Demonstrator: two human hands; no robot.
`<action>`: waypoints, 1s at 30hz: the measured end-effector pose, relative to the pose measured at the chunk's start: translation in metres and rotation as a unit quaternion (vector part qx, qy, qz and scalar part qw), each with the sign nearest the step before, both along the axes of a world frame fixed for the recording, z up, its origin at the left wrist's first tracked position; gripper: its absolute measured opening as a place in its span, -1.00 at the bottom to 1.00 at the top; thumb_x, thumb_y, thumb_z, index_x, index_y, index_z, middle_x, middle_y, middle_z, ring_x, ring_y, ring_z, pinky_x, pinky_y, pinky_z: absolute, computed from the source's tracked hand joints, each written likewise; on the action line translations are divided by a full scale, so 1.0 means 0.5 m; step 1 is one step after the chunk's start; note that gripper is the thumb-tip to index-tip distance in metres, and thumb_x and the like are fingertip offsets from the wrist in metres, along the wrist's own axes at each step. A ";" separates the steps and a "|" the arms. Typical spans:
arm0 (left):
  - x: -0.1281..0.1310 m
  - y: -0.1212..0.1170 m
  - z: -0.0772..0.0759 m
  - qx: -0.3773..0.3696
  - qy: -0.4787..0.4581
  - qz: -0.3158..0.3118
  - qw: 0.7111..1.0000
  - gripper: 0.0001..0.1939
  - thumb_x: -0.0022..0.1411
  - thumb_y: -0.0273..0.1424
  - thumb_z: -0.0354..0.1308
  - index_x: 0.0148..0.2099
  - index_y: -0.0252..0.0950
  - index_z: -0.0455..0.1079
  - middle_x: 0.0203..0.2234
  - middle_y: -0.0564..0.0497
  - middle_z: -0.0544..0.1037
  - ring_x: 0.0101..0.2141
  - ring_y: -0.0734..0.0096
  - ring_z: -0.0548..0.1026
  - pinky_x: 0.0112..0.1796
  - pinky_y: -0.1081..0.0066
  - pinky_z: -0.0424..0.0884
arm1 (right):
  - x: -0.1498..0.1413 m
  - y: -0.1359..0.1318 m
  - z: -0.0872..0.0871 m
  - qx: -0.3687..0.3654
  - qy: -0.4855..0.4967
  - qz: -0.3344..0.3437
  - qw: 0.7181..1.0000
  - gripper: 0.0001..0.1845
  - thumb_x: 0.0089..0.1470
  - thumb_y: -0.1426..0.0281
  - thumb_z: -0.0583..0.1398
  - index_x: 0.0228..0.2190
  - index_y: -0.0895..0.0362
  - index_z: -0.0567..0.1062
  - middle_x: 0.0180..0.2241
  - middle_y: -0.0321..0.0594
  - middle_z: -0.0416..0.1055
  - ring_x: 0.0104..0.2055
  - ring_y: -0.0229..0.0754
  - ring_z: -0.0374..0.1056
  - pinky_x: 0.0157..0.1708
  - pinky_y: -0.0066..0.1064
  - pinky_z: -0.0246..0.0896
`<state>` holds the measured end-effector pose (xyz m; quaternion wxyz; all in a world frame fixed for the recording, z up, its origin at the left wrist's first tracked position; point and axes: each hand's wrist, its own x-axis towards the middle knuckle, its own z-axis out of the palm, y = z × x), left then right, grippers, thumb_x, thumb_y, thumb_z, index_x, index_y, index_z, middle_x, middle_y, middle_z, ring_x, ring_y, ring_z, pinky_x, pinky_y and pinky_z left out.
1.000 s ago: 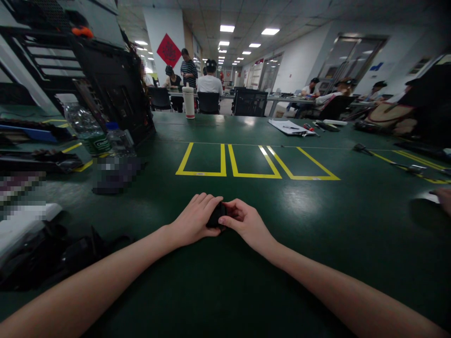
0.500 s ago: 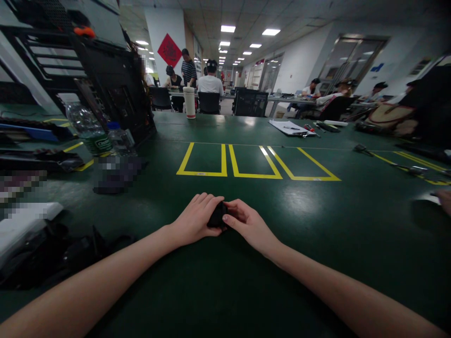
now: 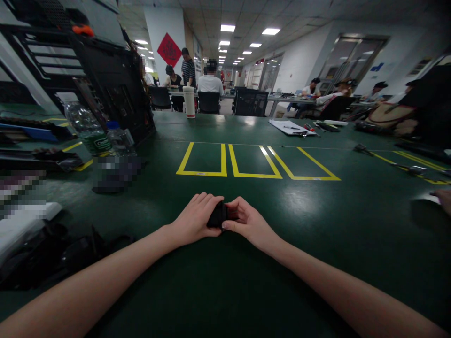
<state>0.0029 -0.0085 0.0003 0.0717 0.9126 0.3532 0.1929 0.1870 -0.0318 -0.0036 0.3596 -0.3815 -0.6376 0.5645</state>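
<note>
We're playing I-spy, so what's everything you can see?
Black thing: 1, black, between hands
Table: 1, green, below hands
Tape outlines: 3, yellow, mid-table
Bottles: 2, clear, table's left
Cup: 1, white, far edge
Paper: 1, white, table's far side
Dark clutter: uncountable, black, both sides
Wall sign: 1, red, far pillar
Chairs: several, black, beyond table
Lights: several, white, ceiling
People: several, mixed clothes, background
Other hand: 1, bare, right edge
Left hand: 1, bare, around black thing
Right hand: 1, bare, touching black thing

red diamond poster (image 3: 169, 50): on pillar (image 3: 164, 22) | pale tumbler (image 3: 189, 102): upright | blue-capped bottle (image 3: 120, 140): beside larger bottle (image 3: 81, 123)
</note>
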 end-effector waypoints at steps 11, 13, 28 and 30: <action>0.000 0.000 -0.001 0.015 -0.004 0.002 1.000 -0.39 -0.04 -0.28 0.18 0.03 -0.32 0.05 -0.21 -0.08 0.33 -0.24 0.24 0.28 -0.24 0.27 0.22 | -0.005 -0.004 0.008 -0.015 0.032 -0.013 0.999 -0.86 0.00 0.33 0.11 -0.35 0.10 0.28 -0.30 -0.30 0.30 -0.23 -0.25 0.29 -0.23 -0.31 0.29; 0.000 0.001 -0.006 0.019 -0.007 0.004 1.000 -0.39 -0.04 -0.28 0.18 0.03 -0.32 0.05 -0.22 -0.07 0.33 -0.24 0.24 0.28 -0.25 0.27 0.23 | -0.005 -0.003 0.009 -0.020 0.037 -0.012 0.999 -0.85 -0.01 0.35 0.13 -0.34 0.10 0.27 -0.30 -0.30 0.29 -0.22 -0.25 0.29 -0.23 -0.33 0.29; 0.000 -0.001 0.000 0.003 -0.005 0.005 1.000 -0.39 -0.05 -0.32 0.19 0.03 -0.30 0.04 -0.21 -0.05 0.33 -0.24 0.25 0.28 -0.23 0.28 0.22 | 0.003 -0.006 0.017 0.003 0.001 0.024 1.000 -0.65 -0.10 0.49 0.19 -0.23 0.06 0.23 -0.22 -0.30 0.29 -0.18 -0.23 0.33 -0.16 -0.29 0.28; 0.000 0.000 0.000 0.002 -0.005 0.005 1.000 -0.39 -0.05 -0.31 0.19 0.03 -0.29 0.04 -0.21 -0.05 0.33 -0.24 0.25 0.28 -0.24 0.28 0.22 | 0.003 -0.008 0.016 -0.004 0.009 0.027 1.000 -0.68 -0.08 0.46 0.18 -0.23 0.06 0.23 -0.22 -0.30 0.30 -0.18 -0.23 0.34 -0.17 -0.29 0.28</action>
